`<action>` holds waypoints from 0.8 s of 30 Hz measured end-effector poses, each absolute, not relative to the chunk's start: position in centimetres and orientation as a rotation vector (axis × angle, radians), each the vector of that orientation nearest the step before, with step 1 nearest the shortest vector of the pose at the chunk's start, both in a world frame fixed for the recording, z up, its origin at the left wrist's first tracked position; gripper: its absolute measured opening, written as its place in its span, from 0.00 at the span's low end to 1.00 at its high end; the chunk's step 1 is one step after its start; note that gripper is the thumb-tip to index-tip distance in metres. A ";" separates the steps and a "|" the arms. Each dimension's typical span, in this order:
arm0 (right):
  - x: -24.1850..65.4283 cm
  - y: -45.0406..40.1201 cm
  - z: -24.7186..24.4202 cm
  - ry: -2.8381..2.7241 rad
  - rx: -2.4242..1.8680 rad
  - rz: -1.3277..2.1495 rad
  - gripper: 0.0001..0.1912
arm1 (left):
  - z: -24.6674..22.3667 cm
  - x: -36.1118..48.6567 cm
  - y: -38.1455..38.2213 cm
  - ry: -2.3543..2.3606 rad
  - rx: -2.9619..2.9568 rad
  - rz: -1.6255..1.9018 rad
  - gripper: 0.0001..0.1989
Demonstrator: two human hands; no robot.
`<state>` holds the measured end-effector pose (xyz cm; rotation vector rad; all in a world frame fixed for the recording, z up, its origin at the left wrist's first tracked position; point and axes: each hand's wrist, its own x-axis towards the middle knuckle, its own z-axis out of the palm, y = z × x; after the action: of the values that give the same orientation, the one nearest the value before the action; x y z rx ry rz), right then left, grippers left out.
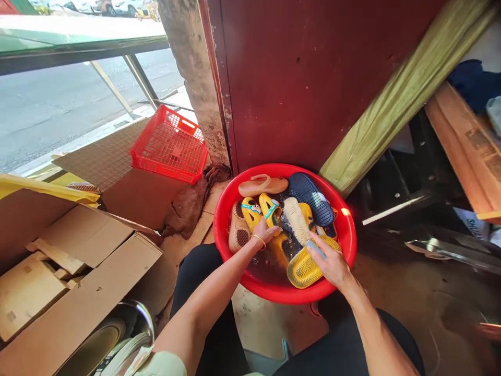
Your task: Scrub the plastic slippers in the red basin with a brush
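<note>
here, the left hand [265, 233] has its grip closed around the small yellow sandals [261, 209], over the red basin [284, 296] of footwear and water; the right hand's [332, 263] grip pinches the blue handle of the white-bristled brush [297, 220], just above a yellow sole [307, 269].

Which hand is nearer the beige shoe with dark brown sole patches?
Left. The left hand is just beside the beige shoe, on a small yellow clog; the right hand is farther, across the round red plastic tub, gripping a cream-bristled, blue-handled brush.
</note>
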<state>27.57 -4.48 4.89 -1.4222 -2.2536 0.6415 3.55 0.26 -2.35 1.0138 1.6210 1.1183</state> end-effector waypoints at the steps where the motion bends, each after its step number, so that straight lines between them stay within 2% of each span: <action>1: 27.2 -4.6 4.9 -2.271 -1.408 0.589 0.29 | -2.0 3.7 0.1 1.696 1.049 1.059 0.18; 6: 23.0 -3.6 4.4 -2.541 -1.551 0.354 0.28 | -0.5 4.1 -1.0 1.751 1.208 0.994 0.21; 9: 21.4 -1.7 4.3 -2.478 -1.669 0.242 0.30 | 0.2 3.6 -1.7 1.666 1.230 1.037 0.21; 13: 20.7 -1.2 4.5 -2.417 -1.634 0.227 0.30 | 0.2 2.3 -2.3 1.620 1.265 1.011 0.21; 18: 20.5 -4.1 4.3 -2.640 -1.543 0.222 0.31 | -0.4 1.9 -2.3 1.525 1.273 1.038 0.21; 24: 22.1 -2.7 4.8 -2.380 -1.706 0.099 0.29 | 1.5 2.0 -2.3 1.491 1.292 1.148 0.26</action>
<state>22.06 -2.69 4.83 -1.7056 -2.3798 0.0986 2.04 -2.26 1.51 1.2924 1.4909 1.1480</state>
